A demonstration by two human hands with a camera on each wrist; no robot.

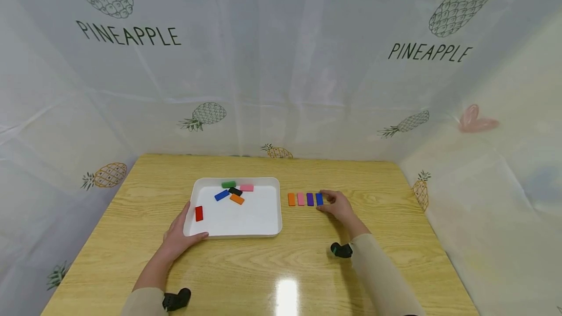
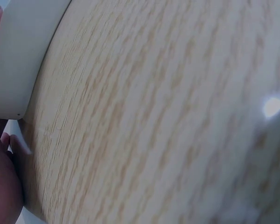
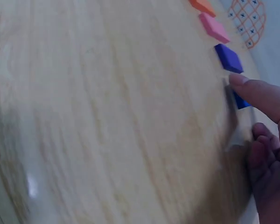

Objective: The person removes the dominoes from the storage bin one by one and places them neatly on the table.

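Observation:
A white tray (image 1: 237, 232) lies on the left part of the table. My left hand (image 1: 179, 238) holds its near left corner, thumb at the front rim and fingers along the left side. Beside the tray on the right, an orange block (image 1: 291, 199), a pink block (image 1: 300, 199), a purple block (image 1: 310, 199) and a blue block (image 1: 319, 199) stand in a row. My right hand (image 1: 339, 207) pinches the blue one at the row's right end, thumb at its near end and a finger at its far end. In the right wrist view the thumb partly hides this blue block (image 3: 241, 101).
Inside the tray lie a green block (image 1: 228, 185), a pink block (image 1: 247, 187), a black block (image 1: 235, 191), a blue block (image 1: 221, 195), an orange block (image 1: 237, 199) and a red block (image 1: 199, 213). A pineapple-print sheet (image 1: 281, 72) hangs behind the wooden table (image 1: 246, 267).

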